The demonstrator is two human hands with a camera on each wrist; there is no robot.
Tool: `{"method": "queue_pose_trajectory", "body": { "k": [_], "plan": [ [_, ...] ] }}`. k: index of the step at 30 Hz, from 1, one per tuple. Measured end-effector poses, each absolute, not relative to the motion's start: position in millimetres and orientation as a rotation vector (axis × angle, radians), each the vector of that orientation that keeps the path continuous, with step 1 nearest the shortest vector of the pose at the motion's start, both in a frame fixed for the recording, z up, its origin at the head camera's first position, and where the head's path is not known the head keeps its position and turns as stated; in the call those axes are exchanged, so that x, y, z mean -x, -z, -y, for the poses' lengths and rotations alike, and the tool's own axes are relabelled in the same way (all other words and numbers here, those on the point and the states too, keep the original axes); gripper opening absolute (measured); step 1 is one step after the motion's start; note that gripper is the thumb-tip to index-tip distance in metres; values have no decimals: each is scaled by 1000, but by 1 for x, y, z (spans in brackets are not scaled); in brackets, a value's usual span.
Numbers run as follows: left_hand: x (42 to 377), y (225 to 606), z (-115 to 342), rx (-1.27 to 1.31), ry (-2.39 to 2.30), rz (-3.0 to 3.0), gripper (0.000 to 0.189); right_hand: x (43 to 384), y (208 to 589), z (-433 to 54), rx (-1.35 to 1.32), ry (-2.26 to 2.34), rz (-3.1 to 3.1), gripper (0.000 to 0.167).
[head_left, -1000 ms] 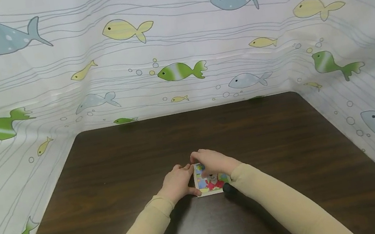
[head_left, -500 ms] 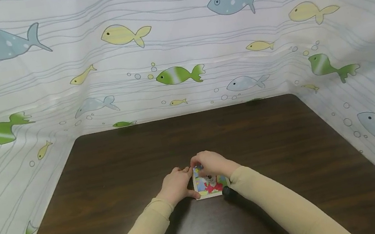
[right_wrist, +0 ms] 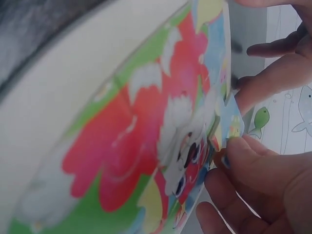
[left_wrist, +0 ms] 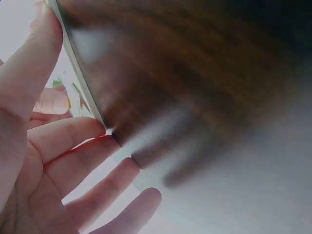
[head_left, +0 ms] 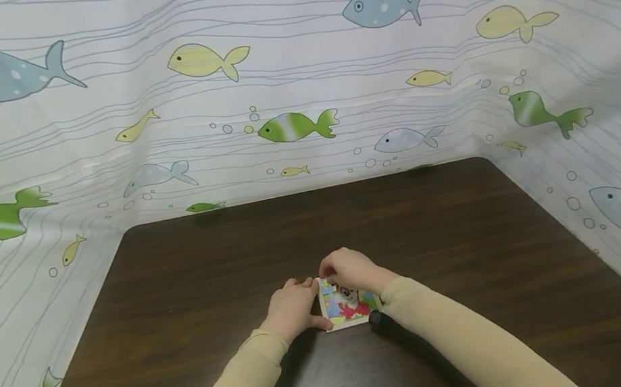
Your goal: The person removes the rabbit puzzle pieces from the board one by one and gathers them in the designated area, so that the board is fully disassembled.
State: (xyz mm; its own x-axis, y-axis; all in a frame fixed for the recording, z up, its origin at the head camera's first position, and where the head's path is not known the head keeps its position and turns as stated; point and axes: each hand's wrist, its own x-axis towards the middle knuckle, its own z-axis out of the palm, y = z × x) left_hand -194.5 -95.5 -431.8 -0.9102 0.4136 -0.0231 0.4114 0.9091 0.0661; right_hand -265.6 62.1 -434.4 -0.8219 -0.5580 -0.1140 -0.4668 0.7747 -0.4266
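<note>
A small jigsaw puzzle (head_left: 355, 312) in a pale frame lies on the dark wooden table, showing a white-faced figure in red on green. Along its left edge rests my left hand (head_left: 291, 309), with the thumb at the near corner and straight fingers (left_wrist: 100, 158) at the far corner. Over the puzzle's far side is my right hand (head_left: 353, 270). In the right wrist view, its thumb (right_wrist: 242, 152) and fingers pinch a light-blue puzzle piece (right_wrist: 230, 117), tilted at the picture's edge. The right fingertips are partly hidden in the head view.
The dark brown table (head_left: 204, 259) extends around the puzzle on all sides. A white curtain (head_left: 287, 53) printed with fish surrounds its back and sides. A black wrist camera (head_left: 378, 320) sits under the right wrist, beside the puzzle's near right corner.
The right hand's fingers have shifted slightly right at the puzzle's far edge, uncovering more of its far left corner. The left hand stays at the left edge. The head view has tilted slightly.
</note>
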Motion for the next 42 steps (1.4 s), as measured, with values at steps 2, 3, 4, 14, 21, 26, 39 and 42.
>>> {"method": "queue_pose_trajectory", "body": {
  "k": [2, 3, 4, 14, 21, 26, 39, 42],
  "plan": [
    [195, 431, 95, -660, -80, -3035, 87, 265, 434, -62, 798, 582, -2737, 7],
    [195, 431, 95, -661, -72, -3037, 87, 265, 433, -62, 798, 589, -2737, 6],
    [195, 430, 95, -661, -67, -3038, 87, 265, 433, -62, 807, 589, -2740, 6],
    [196, 430, 94, -648, -31, -3032, 88, 265, 430, -66, 822, 680, -2707, 6],
    [198, 437, 95, -651, 33, -3040, 88, 265, 429, -71, 766, 892, -2638, 9],
    [198, 437, 95, -655, 33, -3050, 88, 268, 429, -76, 720, 961, -2623, 10],
    [201, 436, 91, -632, 18, -3028, 88, 275, 430, -111, 591, 990, -2614, 6],
    [200, 437, 91, -625, 38, -3024, 91, 276, 429, -120, 584, 983, -2629, 6]
  ]
}}
